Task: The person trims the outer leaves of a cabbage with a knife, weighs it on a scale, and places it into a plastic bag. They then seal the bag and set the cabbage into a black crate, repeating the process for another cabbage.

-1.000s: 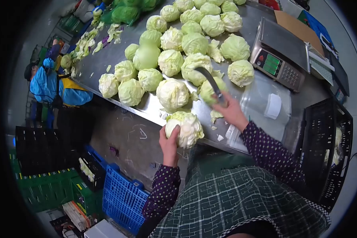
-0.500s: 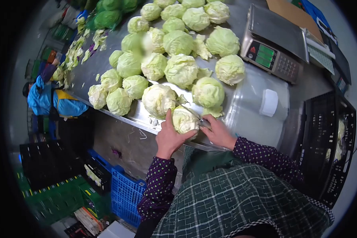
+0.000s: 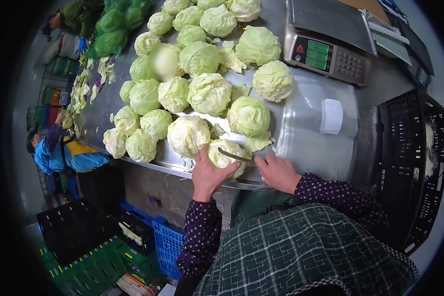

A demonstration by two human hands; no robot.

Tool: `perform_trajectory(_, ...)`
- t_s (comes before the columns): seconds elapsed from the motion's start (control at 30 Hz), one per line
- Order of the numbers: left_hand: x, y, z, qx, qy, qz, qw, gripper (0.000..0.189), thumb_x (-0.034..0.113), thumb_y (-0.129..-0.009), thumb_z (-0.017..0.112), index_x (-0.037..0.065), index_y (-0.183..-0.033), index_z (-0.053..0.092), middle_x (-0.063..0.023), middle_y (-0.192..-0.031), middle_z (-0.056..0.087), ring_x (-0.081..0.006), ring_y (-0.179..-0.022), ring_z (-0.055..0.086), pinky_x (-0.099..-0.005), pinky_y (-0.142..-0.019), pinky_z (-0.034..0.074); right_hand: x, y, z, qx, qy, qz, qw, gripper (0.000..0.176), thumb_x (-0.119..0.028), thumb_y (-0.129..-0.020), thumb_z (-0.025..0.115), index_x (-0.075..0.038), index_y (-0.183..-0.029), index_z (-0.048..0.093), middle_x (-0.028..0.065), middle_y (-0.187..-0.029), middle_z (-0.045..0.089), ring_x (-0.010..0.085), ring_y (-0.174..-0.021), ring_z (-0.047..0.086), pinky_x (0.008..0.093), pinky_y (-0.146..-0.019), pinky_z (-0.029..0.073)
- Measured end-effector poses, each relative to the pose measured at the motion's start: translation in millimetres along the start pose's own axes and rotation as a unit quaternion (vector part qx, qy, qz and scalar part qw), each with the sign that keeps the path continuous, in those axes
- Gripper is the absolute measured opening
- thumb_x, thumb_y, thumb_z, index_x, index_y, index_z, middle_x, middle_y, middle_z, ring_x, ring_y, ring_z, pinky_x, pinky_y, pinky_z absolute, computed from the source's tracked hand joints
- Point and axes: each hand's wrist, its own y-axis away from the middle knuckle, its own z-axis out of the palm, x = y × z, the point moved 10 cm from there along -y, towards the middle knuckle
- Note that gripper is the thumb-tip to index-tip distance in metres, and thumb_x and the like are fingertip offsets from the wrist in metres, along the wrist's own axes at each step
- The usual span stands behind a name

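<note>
My left hand [image 3: 208, 176] grips a pale, trimmed cabbage [image 3: 215, 157] at the table's near edge, with the thumb and fingers spread around its near side. In my right hand [image 3: 278, 173] is a knife [image 3: 234, 156], its curved blade lying over the top of that cabbage and its handle mostly hidden by my fingers. Just behind stands another whitish cabbage [image 3: 188, 136], close to my left fingertips. A greener cabbage [image 3: 248, 116] sits beyond the knife, with a loose leaf [image 3: 258, 142] beside it.
Several more cabbages [image 3: 199, 58] cover the metal table. A digital scale [image 3: 325, 56] and clear plastic bags [image 3: 308, 123] lie to the right, near a black crate [image 3: 399, 172]. At left, a person in blue [image 3: 84, 155] stands by leaf scraps [image 3: 79, 96]; another person [image 3: 79, 17] is farther back.
The knife has swung from the cabbage's far right edge to lie across its top. My left hand keeps its hold. The view has shifted, showing more of the people at left.
</note>
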Motion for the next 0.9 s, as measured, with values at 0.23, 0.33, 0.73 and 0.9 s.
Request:
perform_trajectory(0.23,18,-2,-9,-0.023,-0.030,-0.022,0.999,0.110,0.057,-0.054,0.082,-0.002,-0.137,0.039,-0.0291,-0.116,0.055,-0.0401,-0.103,0.061,-0.0442,-0.086,0.051,7,-18,-1,-0.013,0.009,-0.009,1.000,0.033,-0.010,-0.078,0.059,-0.005,-0.108,0.047,0.0148,-0.079,0.060,0.0320,-0.067,0.065,0.0430,-0.057,0.051)
perform_trajectory(0.33,22,-2,-7,-0.026,-0.035,-0.034,0.998,0.106,0.055,-0.055,0.082,0.000,-0.136,0.042,-0.0283,-0.115,0.057,-0.0403,-0.105,0.060,-0.0444,-0.088,0.049,11,-31,4,-0.002,-0.008,-0.010,1.000,0.031,-0.012,-0.080,0.060,-0.005,-0.108,0.048,0.0164,-0.076,0.060,0.0349,-0.064,0.064,0.0454,-0.054,0.050)
perform_trajectory(0.73,-12,10,-2,0.017,0.089,-0.041,0.995,0.103,0.046,-0.055,0.085,-0.003,-0.135,0.041,-0.0257,-0.125,0.053,-0.0375,-0.116,0.053,-0.0420,-0.096,0.045,-1,-14,-1,0.063,-0.069,0.023,0.995,0.027,-0.015,-0.082,0.058,-0.007,-0.107,0.052,0.0157,-0.075,0.059,0.0344,-0.059,0.062,0.0458,-0.052,0.048)
perform_trajectory(0.9,-10,6,-2,0.016,0.081,-0.044,0.996,0.104,0.048,-0.055,0.085,-0.002,-0.134,0.041,-0.0253,-0.123,0.053,-0.0374,-0.115,0.053,-0.0426,-0.095,0.045,-4,-11,-8,0.019,-0.021,-0.019,0.999,0.034,-0.014,-0.077,0.061,-0.007,-0.108,0.050,0.0154,-0.080,0.060,0.0328,-0.062,0.064,0.0449,-0.054,0.049)
